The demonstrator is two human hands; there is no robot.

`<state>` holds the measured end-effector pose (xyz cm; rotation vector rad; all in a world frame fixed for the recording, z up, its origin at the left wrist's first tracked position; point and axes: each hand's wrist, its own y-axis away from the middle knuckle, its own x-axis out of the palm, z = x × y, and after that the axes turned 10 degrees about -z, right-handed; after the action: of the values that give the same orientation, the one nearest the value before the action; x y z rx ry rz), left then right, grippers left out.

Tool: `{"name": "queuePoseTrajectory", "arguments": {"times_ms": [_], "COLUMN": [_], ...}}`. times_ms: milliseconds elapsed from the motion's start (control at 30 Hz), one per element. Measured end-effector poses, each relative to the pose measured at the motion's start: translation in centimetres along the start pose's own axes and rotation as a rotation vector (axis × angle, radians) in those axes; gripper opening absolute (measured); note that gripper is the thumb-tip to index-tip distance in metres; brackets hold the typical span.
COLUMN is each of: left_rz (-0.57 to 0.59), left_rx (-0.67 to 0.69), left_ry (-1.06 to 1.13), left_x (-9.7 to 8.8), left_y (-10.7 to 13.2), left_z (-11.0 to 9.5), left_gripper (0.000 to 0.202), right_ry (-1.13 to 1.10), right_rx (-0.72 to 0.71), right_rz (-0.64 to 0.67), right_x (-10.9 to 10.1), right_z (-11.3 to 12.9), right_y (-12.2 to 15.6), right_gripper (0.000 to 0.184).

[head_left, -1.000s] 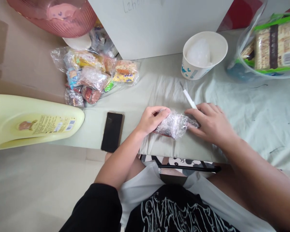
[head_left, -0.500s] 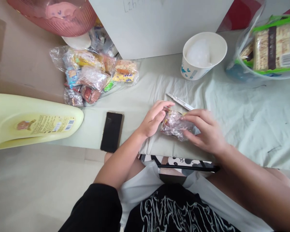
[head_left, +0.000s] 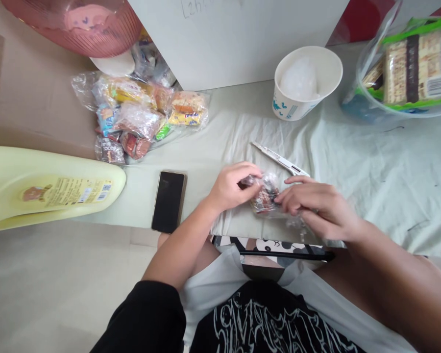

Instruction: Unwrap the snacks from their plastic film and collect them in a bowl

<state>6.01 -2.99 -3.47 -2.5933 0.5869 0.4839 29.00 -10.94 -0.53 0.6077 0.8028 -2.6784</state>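
A small snack wrapped in crinkled clear film (head_left: pixel 264 197) lies on the pale green cloth (head_left: pixel 371 166) near the table's front edge. My left hand (head_left: pixel 231 186) pinches its left end with curled fingers. My right hand (head_left: pixel 318 208) grips its right side, fingers closed on the film, and a loose tail of film trails under that hand. A white utility knife (head_left: pixel 279 159) lies on the cloth just behind both hands, touching neither.
A black phone (head_left: pixel 168 201) lies left of my hands. A pile of film-wrapped snacks (head_left: pixel 139 117) sits at the back left, near a pink basket (head_left: pixel 77 22). A paper cup (head_left: pixel 304 83) and a clear bag of snack bars (head_left: pixel 411 68) stand behind. A yellow plastic seat (head_left: pixel 47 186) is at left.
The wrapped snack has been squeezed smaller and drawn a little toward me. My right hand let the knife down onto the cloth and took hold of the film; my left fingers closed on the other end.
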Motion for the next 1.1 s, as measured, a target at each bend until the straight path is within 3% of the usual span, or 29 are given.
{"name": "queuePoseTrajectory", "arguments": {"times_ms": [200, 333, 400, 500, 567, 800, 900, 933, 1000, 1100], "left_rz": [-0.474, -0.593, -0.548, -0.336, -0.204, -0.099, -0.057, -0.049, -0.061, -0.128], "left_rx": [-0.368, -0.386, -0.324, -0.216, -0.191, -0.238, -0.260, -0.275, -0.297, -0.268], "left_ry": [-0.015, -0.016, -0.019, -0.041, -0.080, -0.107, -0.171, -0.180, -0.195, -0.219], "left_x": [-0.8, -1.2, -1.4, -1.8, -2.0, -2.2, -1.9, -1.9, -1.8, -1.7], "left_y": [-0.2, -0.4, -0.3, -0.3, -0.3, -0.2, -0.1, -0.1, -0.1, -0.1], "left_z": [0.4, 1.2, 1.4, 1.2, 1.0, 0.7, 0.5, 0.4, 0.2, 0.2], "left_gripper": [0.021, 0.006, 0.011, 0.028, 0.036, 0.052, 0.044, 0.037, 0.027, 0.040], "right_ry": [0.135, 0.425, 0.467, 0.458, 0.493, 0.717, 0.736, 0.687, 0.589, 0.612], "right_rx": [0.061, 0.205, 0.227, 0.204, 0.213, 0.426, 0.228, 0.130, 0.002, -0.029], "right_rz": [-0.129, -0.249, -0.221, -0.155, -0.178, -0.673, -0.762, -0.728, -0.530, -0.208], "right_x": [-1.4, -1.3, -1.2, -0.9, -0.8, -1.4, -1.4, -1.1, -0.2, 1.1], "right_z": [-0.7, -1.4, -1.7, -2.0, -2.1, -2.5, -2.0, -1.6, -0.8, -0.1], "right_y": [0.1, 0.3, 0.4, 0.6, 0.7, 0.9, 0.8, 0.7, 0.5, 0.3], "right_gripper": [0.015, 0.016, 0.011, 0.021, 0.015, 0.009, 0.017, 0.018, 0.016, 0.021]}}
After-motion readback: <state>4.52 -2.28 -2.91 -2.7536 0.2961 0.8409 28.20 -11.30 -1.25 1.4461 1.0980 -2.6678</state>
